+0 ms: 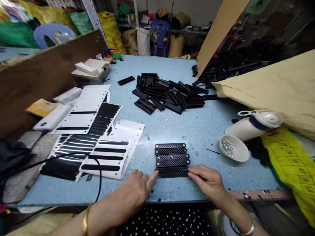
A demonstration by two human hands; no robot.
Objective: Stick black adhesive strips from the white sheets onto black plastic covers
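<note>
Several black slats with a cross-hatched top [172,157] lie stacked in a row on the table before me, with small silver studs at the ends of most. The nearest black slat [173,170] lies between my hands. My left hand [136,186] has its index finger stretched out to touch that slat's left end, its other fingers curled loosely. At the opposite end, the thumb and index finger of my right hand [209,180] are pinched on the slat. Their tips cover that end, so anything small between them is hidden.
A bowl of small silver studs [235,149] and a white bottle [256,124] stand right. Behind lies a pile of black slats [167,95]. Sheets with black strips [105,154] and a cable [100,173] lie left. A thin dark pin [212,151] lies near the bowl.
</note>
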